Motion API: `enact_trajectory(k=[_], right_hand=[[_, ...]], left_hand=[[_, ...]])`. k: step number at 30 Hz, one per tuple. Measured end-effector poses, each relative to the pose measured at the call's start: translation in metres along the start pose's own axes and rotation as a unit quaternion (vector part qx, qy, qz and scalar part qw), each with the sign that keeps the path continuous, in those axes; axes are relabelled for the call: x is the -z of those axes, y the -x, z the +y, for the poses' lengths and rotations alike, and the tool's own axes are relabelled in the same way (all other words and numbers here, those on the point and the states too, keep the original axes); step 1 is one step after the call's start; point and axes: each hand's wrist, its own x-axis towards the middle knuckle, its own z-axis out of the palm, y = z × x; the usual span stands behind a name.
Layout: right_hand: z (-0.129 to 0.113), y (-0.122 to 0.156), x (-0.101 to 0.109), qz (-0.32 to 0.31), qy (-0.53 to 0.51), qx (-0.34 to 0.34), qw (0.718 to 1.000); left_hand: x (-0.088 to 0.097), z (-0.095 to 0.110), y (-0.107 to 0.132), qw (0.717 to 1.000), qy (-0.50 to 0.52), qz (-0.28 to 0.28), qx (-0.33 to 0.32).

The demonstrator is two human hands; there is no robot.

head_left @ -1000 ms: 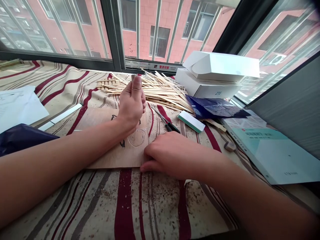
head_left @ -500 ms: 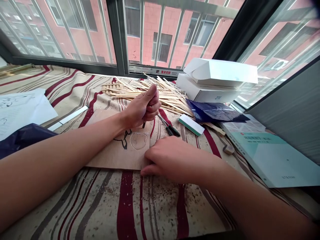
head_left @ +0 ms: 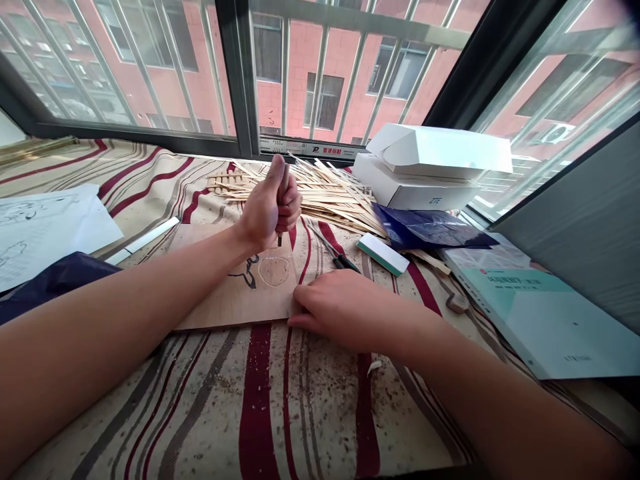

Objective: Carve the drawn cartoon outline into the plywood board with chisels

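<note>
My left hand (head_left: 273, 210) is wrapped in a fist around an upright wood-handled carving chisel (head_left: 283, 183), its thumb along the handle. The tool's short dark lower end points down over a flat wooden board (head_left: 220, 307); whether it touches the wood I cannot tell. Dark painted shapes and a pale grooved round outline (head_left: 274, 271) mark the board, partly hidden by my left forearm. At the board's right front corner, my right hand (head_left: 337, 307) grips the edge between thumb and bent fingers.
Beyond the board are scissors (head_left: 345, 261), a white-green block (head_left: 383, 253) and a pile of thin wooden sticks (head_left: 325, 193). White boxes (head_left: 430, 180) and a book (head_left: 545, 313) are at right, drawn-on papers (head_left: 55, 223) at left. Crumbs litter the striped cloth (head_left: 210, 407).
My left hand has shifted left with the chisel, which now shows more clearly. The board's front edge sits slightly higher in view. A pale curled shaving now shows below my right wrist.
</note>
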Motion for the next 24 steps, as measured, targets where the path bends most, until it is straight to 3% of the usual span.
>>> enact_trajectory(k=[24], right_hand=[[-0.005, 0.001, 0.0, 0.01, 0.026, 0.03, 0.999]], left_hand=[[-0.005, -0.004, -0.012, 0.987, -0.087, -0.05, 0.123]])
